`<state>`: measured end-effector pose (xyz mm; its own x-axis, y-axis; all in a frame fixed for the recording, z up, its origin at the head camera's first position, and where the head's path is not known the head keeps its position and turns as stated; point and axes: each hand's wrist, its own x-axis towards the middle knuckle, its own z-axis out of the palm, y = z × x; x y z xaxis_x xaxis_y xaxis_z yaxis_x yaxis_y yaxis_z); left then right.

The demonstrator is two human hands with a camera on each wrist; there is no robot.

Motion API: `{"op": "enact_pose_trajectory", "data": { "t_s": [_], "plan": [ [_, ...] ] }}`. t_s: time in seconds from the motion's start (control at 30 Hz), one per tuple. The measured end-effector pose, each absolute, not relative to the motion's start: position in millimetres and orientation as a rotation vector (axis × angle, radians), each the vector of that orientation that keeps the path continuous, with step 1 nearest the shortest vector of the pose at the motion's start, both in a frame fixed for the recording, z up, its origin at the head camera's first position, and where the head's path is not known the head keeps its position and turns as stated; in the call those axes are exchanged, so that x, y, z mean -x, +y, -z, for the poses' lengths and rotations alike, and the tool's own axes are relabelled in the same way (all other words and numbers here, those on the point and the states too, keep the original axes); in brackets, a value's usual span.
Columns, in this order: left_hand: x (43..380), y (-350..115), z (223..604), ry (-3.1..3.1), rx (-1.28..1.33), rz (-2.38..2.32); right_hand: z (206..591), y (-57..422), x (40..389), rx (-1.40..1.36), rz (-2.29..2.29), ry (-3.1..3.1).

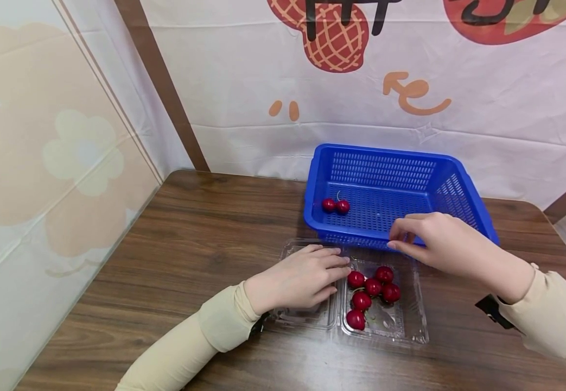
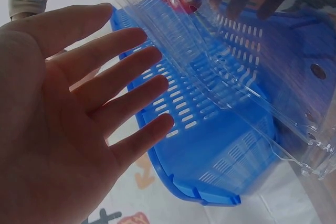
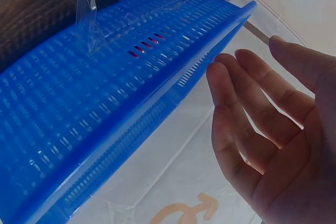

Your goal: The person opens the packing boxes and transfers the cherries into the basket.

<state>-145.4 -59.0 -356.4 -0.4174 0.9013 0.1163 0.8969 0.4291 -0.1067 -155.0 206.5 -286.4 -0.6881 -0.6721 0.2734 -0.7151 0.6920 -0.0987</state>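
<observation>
The left hand (image 1: 302, 278) lies palm down over the clear lid (image 1: 307, 317) of a hinged plastic box, its fingers spread, nearly straight and gripping nothing; whether they press on the plastic cannot be told. Its fingertips reach the seam where the lid meets the clear tray (image 1: 420, 315), close beside the nearest-left of six red cherries (image 1: 373, 287). Those cherries lie grouped in the tray's left and middle part, its right side bare, with the low transparent wall on the left hand's side. Box and basket share a brown wood-grain table (image 1: 165, 282). Beyond the cherries and to their right, the right hand (image 1: 434, 241) hovers at the near rim of a blue basket (image 1: 390, 151), thumb and fingers loosely bent with nothing between them. Farther off, two more cherries (image 1: 343, 206), one with its stem up, sit side by side near the left wall inside the basket, well apart from the right fingers; the perforated sides stand around them. Behind everything hangs a pale printed cloth (image 1: 234, 81).
</observation>
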Motion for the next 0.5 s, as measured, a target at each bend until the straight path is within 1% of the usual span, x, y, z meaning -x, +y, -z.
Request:
{"op": "enact_pose_trajectory", "data": {
  "t_s": [0.5],
  "plan": [
    [145,-59,356,-2.506,1.597,-0.055,304,206,145,-1.124,-0.321,-2.682]
  ]
}}
